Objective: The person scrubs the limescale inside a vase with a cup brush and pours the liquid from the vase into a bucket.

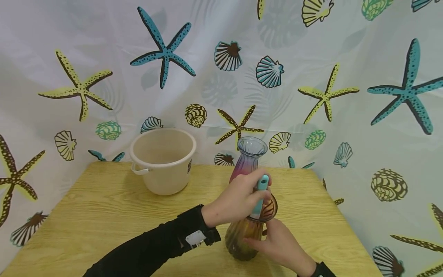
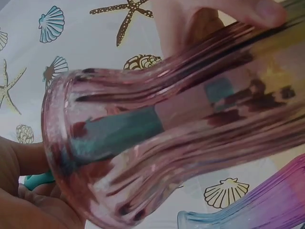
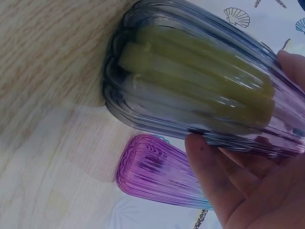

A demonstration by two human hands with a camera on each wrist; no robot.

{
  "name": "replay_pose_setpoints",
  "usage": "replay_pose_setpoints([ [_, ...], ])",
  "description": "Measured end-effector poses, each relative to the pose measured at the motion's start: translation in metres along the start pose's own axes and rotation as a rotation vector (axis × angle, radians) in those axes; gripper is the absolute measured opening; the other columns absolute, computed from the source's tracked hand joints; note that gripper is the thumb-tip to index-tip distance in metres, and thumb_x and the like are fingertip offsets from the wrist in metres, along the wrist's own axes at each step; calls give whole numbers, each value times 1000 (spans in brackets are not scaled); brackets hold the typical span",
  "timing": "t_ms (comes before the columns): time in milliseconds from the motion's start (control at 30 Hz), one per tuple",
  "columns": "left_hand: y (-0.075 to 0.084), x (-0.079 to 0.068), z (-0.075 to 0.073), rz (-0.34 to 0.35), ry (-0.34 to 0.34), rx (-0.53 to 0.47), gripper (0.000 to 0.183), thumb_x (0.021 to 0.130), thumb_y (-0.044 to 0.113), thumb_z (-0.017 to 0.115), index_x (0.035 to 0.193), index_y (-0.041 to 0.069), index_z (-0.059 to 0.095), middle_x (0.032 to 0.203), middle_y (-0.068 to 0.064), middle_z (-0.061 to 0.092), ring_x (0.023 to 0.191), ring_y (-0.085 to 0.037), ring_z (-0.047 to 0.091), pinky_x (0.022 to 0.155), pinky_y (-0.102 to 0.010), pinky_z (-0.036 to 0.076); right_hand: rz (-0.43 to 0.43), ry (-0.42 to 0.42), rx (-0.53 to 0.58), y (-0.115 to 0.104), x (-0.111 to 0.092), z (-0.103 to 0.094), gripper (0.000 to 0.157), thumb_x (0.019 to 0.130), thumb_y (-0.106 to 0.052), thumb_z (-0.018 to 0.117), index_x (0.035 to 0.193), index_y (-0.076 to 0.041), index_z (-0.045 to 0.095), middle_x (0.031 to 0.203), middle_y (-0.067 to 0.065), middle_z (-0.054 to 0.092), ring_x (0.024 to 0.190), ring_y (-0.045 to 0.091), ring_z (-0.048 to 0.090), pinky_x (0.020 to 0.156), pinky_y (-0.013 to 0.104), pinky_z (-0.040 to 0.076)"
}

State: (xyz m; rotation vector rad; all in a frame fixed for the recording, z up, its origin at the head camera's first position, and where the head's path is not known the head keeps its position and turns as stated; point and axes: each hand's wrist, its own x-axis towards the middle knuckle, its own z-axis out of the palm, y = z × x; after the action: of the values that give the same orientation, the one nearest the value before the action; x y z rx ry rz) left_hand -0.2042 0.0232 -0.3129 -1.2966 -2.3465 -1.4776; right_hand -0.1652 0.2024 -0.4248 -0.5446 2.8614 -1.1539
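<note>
A ribbed amber-brown glass vase (image 1: pixel 238 242) leans over the front of the table, its mouth toward the upper right in the head view. My left hand (image 1: pixel 238 198) grips the teal handle (image 1: pixel 257 204) of a sponge bottle brush that goes down into the vase's mouth. Through the glass, the yellow sponge head (image 3: pixel 205 78) shows in the vase's lower part in the right wrist view. My right hand (image 1: pixel 282 246) holds the vase round its body, fingers (image 3: pixel 205 164) along the ribbed side. The left wrist view looks at the vase neck (image 2: pixel 138 157) with the teal handle inside.
Right behind the hands stands a second vase (image 1: pixel 253 150), blue at the rim and pink lower down. A white bucket (image 1: pixel 169 179) with a side handle is at the back left of the wooden table (image 1: pixel 114 215). A shell-and-starfish curtain (image 1: pixel 214 23) hangs behind and at the sides.
</note>
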Motion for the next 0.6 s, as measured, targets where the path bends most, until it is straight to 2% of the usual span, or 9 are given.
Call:
replay_pose_setpoints([
  [100,3,0,-4,-4,-38,33,10,96,13,56,100,17,48,88,6,60,79,2,56,61,-16,48,8,1,-11,-1,0,0,70,75,-57,72,131,-26,43,115,-8,59,93,8,56,69,40,54],
  [267,8,-1,-9,-14,-101,107,11,98,10,53,102,17,46,83,3,64,67,0,58,52,-14,46,26,-2,-13,-2,0,1,72,75,-57,72,133,-26,42,117,-9,59,93,8,56,69,37,53],
  [333,11,-3,-9,-15,-123,146,11,98,10,53,104,16,46,76,2,61,59,-1,54,47,-13,42,31,-2,-8,-1,-1,1,73,75,-58,72,134,-26,41,117,-10,58,94,8,56,69,38,53],
  [400,14,-5,-8,-3,-135,185,11,98,9,53,104,14,46,70,3,57,57,0,50,48,-12,39,29,-6,-2,-1,-1,1,74,75,-58,71,135,-27,40,117,-11,58,95,9,56,70,39,53],
  [500,16,-9,-5,49,-126,238,10,97,9,54,102,12,46,67,4,47,57,-1,46,52,-12,37,23,-12,-14,0,-1,1,76,75,-59,70,137,-28,38,116,-13,57,94,8,56,69,37,53],
  [600,15,-11,-3,97,-77,246,10,97,8,54,98,12,45,69,4,43,61,-2,46,57,-12,38,20,-11,-28,-1,-2,0,79,75,-60,70,139,-27,36,118,-13,56,94,8,56,68,35,52],
])
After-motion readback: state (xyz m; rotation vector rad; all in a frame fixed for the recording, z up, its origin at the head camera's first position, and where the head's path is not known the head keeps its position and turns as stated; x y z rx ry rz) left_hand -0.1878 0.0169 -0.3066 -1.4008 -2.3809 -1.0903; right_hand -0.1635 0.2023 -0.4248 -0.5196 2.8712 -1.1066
